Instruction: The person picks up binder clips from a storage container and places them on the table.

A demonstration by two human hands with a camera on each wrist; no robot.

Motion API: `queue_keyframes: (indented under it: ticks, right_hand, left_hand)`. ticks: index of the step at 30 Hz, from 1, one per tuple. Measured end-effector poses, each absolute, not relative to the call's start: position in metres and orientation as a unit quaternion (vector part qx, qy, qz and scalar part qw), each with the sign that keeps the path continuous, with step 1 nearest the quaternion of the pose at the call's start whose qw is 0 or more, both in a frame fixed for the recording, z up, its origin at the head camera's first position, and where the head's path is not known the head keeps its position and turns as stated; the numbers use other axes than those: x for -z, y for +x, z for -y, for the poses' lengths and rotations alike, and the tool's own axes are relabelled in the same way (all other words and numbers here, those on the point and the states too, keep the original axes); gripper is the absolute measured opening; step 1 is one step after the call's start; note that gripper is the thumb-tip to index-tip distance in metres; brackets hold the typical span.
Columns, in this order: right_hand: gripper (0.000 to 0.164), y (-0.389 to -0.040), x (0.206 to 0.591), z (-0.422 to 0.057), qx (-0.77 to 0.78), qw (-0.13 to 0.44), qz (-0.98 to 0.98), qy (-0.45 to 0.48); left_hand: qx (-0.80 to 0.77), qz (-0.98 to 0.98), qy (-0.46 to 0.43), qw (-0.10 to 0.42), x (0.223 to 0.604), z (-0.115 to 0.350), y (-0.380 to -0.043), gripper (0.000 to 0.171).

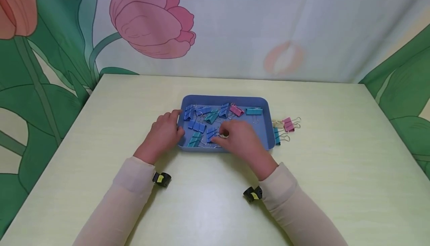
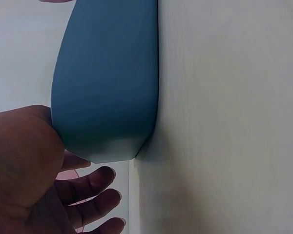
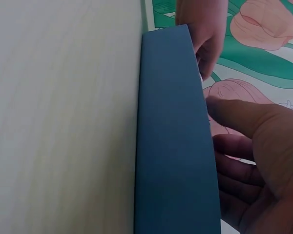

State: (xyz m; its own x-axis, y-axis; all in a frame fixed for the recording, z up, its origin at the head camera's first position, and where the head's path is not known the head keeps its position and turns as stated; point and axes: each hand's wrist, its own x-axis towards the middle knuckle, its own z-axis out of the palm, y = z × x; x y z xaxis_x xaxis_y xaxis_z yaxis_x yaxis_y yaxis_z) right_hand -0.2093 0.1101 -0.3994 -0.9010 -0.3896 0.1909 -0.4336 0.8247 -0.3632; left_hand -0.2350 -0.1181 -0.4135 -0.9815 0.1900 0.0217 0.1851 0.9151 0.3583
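A shallow blue tray (image 1: 228,99) lies on the table, with several binder clips in blue, teal and pink inside it. My left hand (image 1: 163,134) grips the tray's left end, thumb over the rim; in the left wrist view, the other fingers of this hand (image 2: 29,165) spread beside the tray corner. Over the front part of the tray, my right hand (image 1: 243,137) pinches the wire handles of a blue binder clip (image 1: 211,134) between thumb and index finger. The tray wall hides that clip in the right wrist view, where the right hand (image 3: 268,156) reaches over the rim.
Just outside the tray's right end lie a pink binder clip (image 1: 288,124), a teal binder clip (image 1: 277,136) and a yellowish clip (image 1: 278,124) partly hidden. Inside, a teal clip (image 1: 254,111) sits near the back right corner. A flower-printed curtain (image 1: 235,25) hangs behind the table (image 1: 336,156).
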Motion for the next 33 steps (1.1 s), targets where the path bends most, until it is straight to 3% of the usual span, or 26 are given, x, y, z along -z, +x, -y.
queue_keyframes:
  ticks: [14,23,33]
  right_hand:
    - [0.017,-0.210,0.400,-0.111,-0.202,0.037,0.957,0.204]
    - [0.017,-0.213,0.389,-0.123,-0.193,-0.013,0.968,0.163]
    - [0.015,-0.219,0.385,-0.147,-0.202,0.021,0.961,0.189]
  left_hand:
    - [-0.188,-0.978,0.086,0.025,0.412,0.117,-0.236,0.052]
    - [-0.192,-0.977,0.084,0.030,0.414,0.116,-0.238,0.052]
    - [-0.194,-0.977,0.086,0.029,0.413,0.117,-0.237,0.051]
